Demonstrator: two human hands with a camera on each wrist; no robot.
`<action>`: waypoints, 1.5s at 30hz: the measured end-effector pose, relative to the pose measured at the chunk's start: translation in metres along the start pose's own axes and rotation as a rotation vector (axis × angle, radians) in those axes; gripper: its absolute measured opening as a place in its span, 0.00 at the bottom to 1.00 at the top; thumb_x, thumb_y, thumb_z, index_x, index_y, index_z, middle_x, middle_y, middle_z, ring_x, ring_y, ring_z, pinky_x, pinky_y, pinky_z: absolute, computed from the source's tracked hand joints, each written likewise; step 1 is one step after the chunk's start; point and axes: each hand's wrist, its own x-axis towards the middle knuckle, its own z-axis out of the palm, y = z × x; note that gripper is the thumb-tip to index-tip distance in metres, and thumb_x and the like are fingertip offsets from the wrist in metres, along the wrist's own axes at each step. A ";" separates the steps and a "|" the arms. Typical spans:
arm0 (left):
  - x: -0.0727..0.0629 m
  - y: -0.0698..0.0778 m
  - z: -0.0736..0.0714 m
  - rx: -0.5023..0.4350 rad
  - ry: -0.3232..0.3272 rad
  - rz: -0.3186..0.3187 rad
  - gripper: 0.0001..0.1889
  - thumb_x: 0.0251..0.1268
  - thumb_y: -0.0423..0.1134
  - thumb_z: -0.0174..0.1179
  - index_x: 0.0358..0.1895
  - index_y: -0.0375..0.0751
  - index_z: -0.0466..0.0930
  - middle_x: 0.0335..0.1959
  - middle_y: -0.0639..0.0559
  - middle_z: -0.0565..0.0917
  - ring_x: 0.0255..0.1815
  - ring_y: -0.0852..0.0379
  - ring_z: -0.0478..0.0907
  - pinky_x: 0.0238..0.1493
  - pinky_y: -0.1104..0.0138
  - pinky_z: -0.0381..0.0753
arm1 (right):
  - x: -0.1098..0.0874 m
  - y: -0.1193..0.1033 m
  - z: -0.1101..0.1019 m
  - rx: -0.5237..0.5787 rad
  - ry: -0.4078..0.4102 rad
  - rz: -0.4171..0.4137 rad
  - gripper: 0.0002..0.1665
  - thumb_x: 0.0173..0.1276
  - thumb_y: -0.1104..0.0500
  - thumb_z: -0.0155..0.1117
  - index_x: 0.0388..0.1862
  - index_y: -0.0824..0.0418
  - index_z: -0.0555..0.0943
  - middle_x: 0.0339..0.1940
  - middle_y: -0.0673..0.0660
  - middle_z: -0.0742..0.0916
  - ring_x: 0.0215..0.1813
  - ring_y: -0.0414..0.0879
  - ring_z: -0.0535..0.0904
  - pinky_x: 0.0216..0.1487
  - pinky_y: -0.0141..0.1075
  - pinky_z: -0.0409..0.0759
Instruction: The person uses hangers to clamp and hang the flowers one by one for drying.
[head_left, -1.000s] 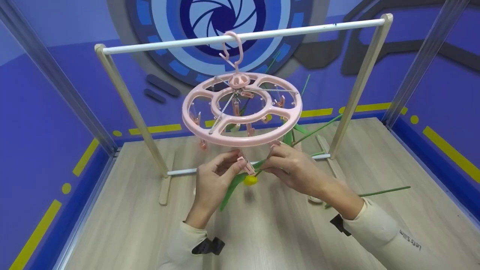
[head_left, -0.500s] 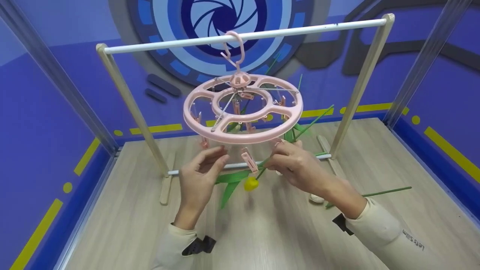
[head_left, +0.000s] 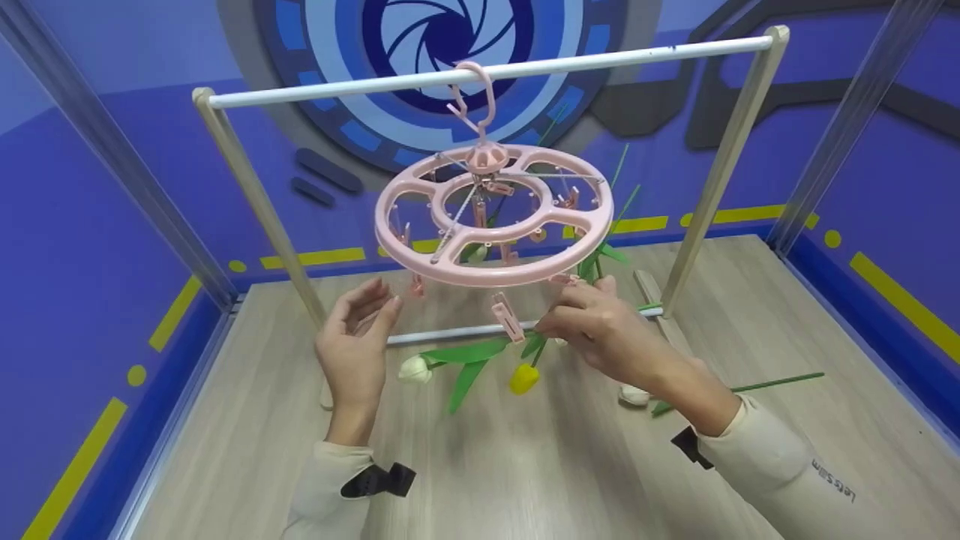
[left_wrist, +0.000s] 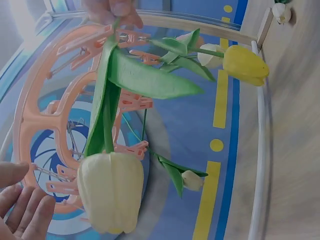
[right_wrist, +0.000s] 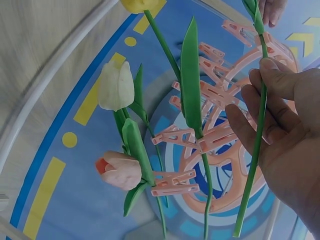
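My right hand (head_left: 611,330) pinches the green stem of a white tulip (head_left: 415,370) below the front of the pink round clip hanger (head_left: 487,276). The flower head points left in the head view, its leaves spread beneath a dangling clip (head_left: 508,319). My left hand (head_left: 352,352) is held apart at the hanger's left, fingers loosely bent and empty. A yellow tulip (left_wrist: 245,65) hangs head down from the hanger. Clips beside it hold a pink tulip (right_wrist: 120,171) and another white tulip (right_wrist: 116,85).
The hanger hooks over the white top rod (head_left: 600,61) of a wooden stand, whose posts (head_left: 727,165) rise at both sides. One more white tulip (head_left: 634,395) lies on the table at right. A low white bar (head_left: 450,334) runs behind the hands.
My left hand has drawn back leftward from the dangling clip, uncovering the white tulip's head. The hanger has swung slightly right, while my right hand stays on the stem.
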 end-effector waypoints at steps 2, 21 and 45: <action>0.002 -0.003 0.001 -0.008 -0.012 -0.029 0.19 0.67 0.27 0.73 0.59 0.29 0.84 0.54 0.40 0.88 0.55 0.48 0.86 0.59 0.63 0.85 | 0.000 0.000 0.000 -0.005 0.005 0.001 0.17 0.58 0.72 0.81 0.41 0.53 0.92 0.36 0.46 0.84 0.42 0.44 0.77 0.44 0.42 0.54; 0.015 -0.015 0.017 0.052 -0.094 -0.153 0.12 0.67 0.37 0.76 0.50 0.37 0.90 0.49 0.47 0.91 0.54 0.52 0.87 0.56 0.66 0.86 | -0.002 0.001 -0.002 0.005 0.031 -0.020 0.19 0.56 0.73 0.82 0.40 0.52 0.91 0.35 0.47 0.84 0.41 0.45 0.77 0.43 0.43 0.53; -0.002 -0.005 0.013 -0.038 -0.160 -0.028 0.24 0.67 0.29 0.74 0.64 0.31 0.77 0.50 0.44 0.90 0.52 0.50 0.88 0.56 0.63 0.87 | -0.006 0.004 -0.003 -0.012 0.050 -0.037 0.21 0.55 0.76 0.81 0.45 0.59 0.90 0.44 0.51 0.89 0.45 0.47 0.81 0.44 0.40 0.60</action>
